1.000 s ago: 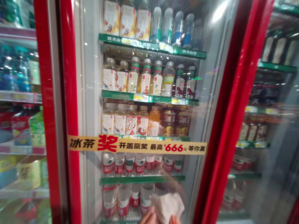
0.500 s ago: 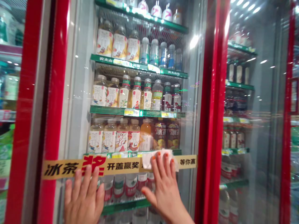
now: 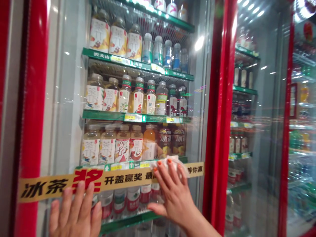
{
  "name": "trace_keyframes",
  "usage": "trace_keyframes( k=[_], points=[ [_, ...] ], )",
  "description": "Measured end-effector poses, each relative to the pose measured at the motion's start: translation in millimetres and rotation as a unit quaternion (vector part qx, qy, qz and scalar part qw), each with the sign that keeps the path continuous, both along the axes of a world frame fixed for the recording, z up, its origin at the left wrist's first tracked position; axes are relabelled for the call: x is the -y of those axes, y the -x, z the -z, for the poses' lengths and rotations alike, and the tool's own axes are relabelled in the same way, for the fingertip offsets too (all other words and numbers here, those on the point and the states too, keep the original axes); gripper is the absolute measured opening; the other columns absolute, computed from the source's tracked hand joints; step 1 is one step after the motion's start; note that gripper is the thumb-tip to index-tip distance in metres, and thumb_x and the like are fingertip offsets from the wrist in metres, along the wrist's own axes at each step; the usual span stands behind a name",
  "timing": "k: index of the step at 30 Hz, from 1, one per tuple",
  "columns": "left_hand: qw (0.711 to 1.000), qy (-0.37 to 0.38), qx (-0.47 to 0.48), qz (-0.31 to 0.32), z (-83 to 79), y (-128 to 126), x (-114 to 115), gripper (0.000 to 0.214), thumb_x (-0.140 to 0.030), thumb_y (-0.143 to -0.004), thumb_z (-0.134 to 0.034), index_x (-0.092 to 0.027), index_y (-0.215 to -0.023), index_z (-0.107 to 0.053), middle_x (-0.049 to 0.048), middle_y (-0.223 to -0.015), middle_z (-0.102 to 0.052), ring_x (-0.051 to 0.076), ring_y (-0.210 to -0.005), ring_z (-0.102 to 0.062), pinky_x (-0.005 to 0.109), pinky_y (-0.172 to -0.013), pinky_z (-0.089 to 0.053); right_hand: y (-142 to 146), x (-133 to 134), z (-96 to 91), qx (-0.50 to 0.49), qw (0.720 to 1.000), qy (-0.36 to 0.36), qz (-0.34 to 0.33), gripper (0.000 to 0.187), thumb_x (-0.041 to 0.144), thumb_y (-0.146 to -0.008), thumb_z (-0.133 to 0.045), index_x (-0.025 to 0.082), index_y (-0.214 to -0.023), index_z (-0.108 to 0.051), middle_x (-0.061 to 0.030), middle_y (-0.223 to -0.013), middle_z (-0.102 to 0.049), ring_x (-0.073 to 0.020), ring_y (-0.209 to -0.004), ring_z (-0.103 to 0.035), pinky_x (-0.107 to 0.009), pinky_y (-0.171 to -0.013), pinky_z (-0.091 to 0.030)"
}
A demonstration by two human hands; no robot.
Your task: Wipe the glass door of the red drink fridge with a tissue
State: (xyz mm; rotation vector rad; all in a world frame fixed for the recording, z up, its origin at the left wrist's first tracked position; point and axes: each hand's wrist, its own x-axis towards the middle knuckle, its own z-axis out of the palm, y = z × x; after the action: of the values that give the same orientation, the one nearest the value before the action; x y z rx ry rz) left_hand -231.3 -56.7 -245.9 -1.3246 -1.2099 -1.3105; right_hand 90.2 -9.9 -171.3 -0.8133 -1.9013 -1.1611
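My right hand presses a crumpled white cloth against the glass door of a red-framed drinks fridge, at the right end of a yellow paper banner. The cloth sits partly under my fingers. My left hand lies flat on the glass below the banner's left part, fingers spread, holding nothing. Behind the glass stand rows of bottled tea on green-edged shelves.
Red door frames divide this door from a second glass fridge door on the right, which also holds bottled drinks. Further shelves of drinks show at the far right. Bright ceiling lights reflect in the glass.
My right hand and cloth have risen from the door's lower part to the banner's right end. My left hand has come into view on the glass. The view has drifted, moving the door leftward.
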Motion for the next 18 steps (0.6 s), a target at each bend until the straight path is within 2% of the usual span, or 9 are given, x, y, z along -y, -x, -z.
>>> trace_keyframes(
  k=[2,4,5,7,10,12,14,16,18],
  points=[
    [1.0,0.0,-0.001,-0.001,-0.8,-2,1,0.082,-0.024,-0.102,-0.062,-0.032,-0.176,-0.028,0.0029,-0.186,-0.027,0.028,-0.175,-0.019,0.055,-0.146,-0.011,-21,-8,-12.0,-0.1,0.994,-0.013,0.047,0.096,0.079,-0.107,-0.041,0.023,-0.181,-0.014,-0.0107,-0.182,-0.037,-0.0382,-0.175,-0.015,-0.064,-0.142,-0.006],
    [1.0,0.001,-0.003,-0.005,-2.8,-4,3,0.083,-0.023,-0.102,-0.062,-0.03,-0.177,-0.027,0.0032,-0.186,-0.026,0.027,-0.175,-0.018,0.054,-0.146,-0.01,-26,-15,-39.0,-0.211,0.974,-0.013,0.076,0.088,0.065,-0.112,-0.04,0.02,-0.181,-0.007,-0.0148,-0.185,-0.029,-0.0411,-0.176,-0.008,-0.075,-0.138,-0.004],
    [1.0,0.002,-0.006,-0.007,-3.9,-4,4,0.083,-0.023,-0.102,-0.062,-0.03,-0.177,-0.026,0.0035,-0.186,-0.025,0.027,-0.175,-0.017,0.054,-0.146,-0.01,-19,-17,-52.6,-0.24,0.968,-0.009,0.074,0.088,0.062,-0.112,-0.041,0.021,-0.181,-0.004,-0.0156,-0.186,-0.024,-0.0421,-0.176,-0.005,-0.078,-0.137,-0.006],
    [1.0,-0.002,-0.013,-0.009,-5.7,-3,5,0.083,-0.023,-0.102,-0.063,-0.028,-0.177,-0.027,0.0043,-0.186,-0.025,0.026,-0.175,-0.017,0.053,-0.146,-0.01,8,-15,-69.4,-0.233,0.971,-0.004,0.045,0.096,0.067,-0.11,-0.045,0.019,-0.18,-0.001,-0.0164,-0.187,-0.018,-0.0422,-0.176,-0.005,-0.077,-0.137,-0.012],
    [1.0,-0.01,-0.027,-0.011,-7.0,-2,6,0.081,-0.022,-0.103,-0.062,-0.027,-0.176,-0.028,0.0052,-0.185,-0.028,0.025,-0.175,-0.019,0.051,-0.146,-0.012,42,-3,-60.7,-0.084,0.996,-0.018,-0.012,0.109,0.085,-0.101,-0.047,0.02,-0.18,-0.011,-0.0115,-0.187,-0.022,-0.0373,-0.176,-0.008,-0.065,-0.142,-0.012],
    [0.999,-0.009,-0.029,-0.016,-7.7,-2,6,0.081,-0.022,-0.102,-0.063,-0.026,-0.176,-0.029,0.0065,-0.185,-0.028,0.025,-0.175,-0.019,0.051,-0.146,-0.011,35,0,-47.0,-0.003,0.999,-0.032,-0.022,0.105,0.088,-0.101,-0.043,0.024,-0.18,-0.017,-0.006,-0.187,-0.024,-0.0325,-0.176,-0.009,-0.059,-0.143,-0.009],
    [0.999,-0.007,-0.034,-0.021,-9.1,-3,7,0.083,-0.022,-0.102,-0.065,-0.025,-0.176,-0.028,0.0068,-0.185,-0.027,0.025,-0.176,-0.017,0.05,-0.146,-0.01,7,-4,-45.5,-0.053,0.998,-0.017,0.011,0.095,0.08,-0.106,-0.039,0.026,-0.18,-0.014,-0.0059,-0.189,-0.02,-0.0324,-0.176,-0.009,-0.061,-0.142,-0.013],
    [0.999,-0.008,-0.039,-0.023,-11.0,-4,7,0.085,-0.021,-0.101,-0.066,-0.025,-0.177,-0.026,0.0062,-0.186,-0.025,0.025,-0.176,-0.015,0.05,-0.146,-0.009,-17,-15,-60.0,-0.192,0.979,0.023,0.056,0.086,0.069,-0.112,-0.035,0.026,-0.181,-0.007,-0.0106,-0.19,-0.011,-0.0388,-0.176,-0.008,-0.072,-0.137,-0.02],
    [0.999,-0.012,-0.047,-0.023,-12.8,-4,8,0.086,-0.02,-0.1,-0.065,-0.023,-0.176,-0.026,0.0065,-0.186,-0.024,0.025,-0.176,-0.014,0.05,-0.147,-0.009,-14,-21,-77.7,-0.296,0.951,0.053,0.069,0.083,0.064,-0.114,-0.032,0.025,-0.181,-0.002,-0.0137,-0.19,-0.005,-0.0449,-0.175,-0.005,-0.082,-0.132,-0.024]
  ],
)
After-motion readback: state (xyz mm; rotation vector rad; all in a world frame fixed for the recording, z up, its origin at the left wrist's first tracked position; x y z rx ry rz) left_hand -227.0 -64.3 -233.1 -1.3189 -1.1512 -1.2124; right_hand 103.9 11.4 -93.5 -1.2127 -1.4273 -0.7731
